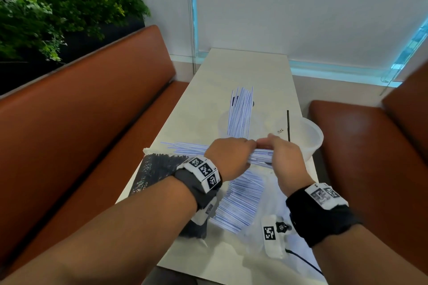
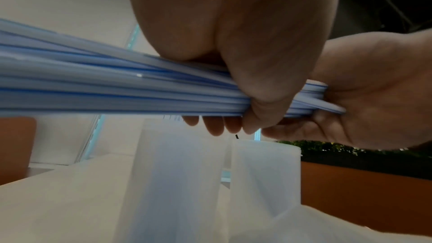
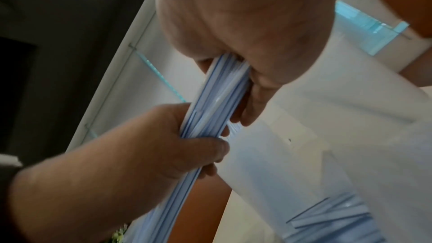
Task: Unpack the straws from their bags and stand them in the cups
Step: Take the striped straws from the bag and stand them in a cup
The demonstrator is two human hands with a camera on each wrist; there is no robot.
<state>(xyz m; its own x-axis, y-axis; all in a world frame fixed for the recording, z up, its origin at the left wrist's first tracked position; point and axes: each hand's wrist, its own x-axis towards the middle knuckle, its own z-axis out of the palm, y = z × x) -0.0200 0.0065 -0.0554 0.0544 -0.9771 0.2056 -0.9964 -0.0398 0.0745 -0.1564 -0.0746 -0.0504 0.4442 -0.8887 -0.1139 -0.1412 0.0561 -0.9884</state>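
Both hands hold one bundle of white-and-blue wrapped straws (image 1: 190, 147) level above the table. My left hand (image 1: 228, 157) grips its middle and my right hand (image 1: 281, 157) grips its right end, as the left wrist view shows on the bundle (image 2: 117, 84) and the right wrist view on the same bundle (image 3: 210, 110). Behind the hands a clear cup (image 1: 223, 124) holds many upright wrapped straws (image 1: 240, 111). Another clear cup (image 1: 310, 141) at the right holds one black straw (image 1: 288, 125). More wrapped straws (image 1: 240, 203) lie on a clear bag below my hands.
A bag of black straws (image 1: 157, 166) lies at the table's left edge. The narrow white table (image 1: 243, 69) runs between two orange-brown benches (image 1: 81, 111). A tagged white device (image 1: 273, 236) with a cable lies near the front right.
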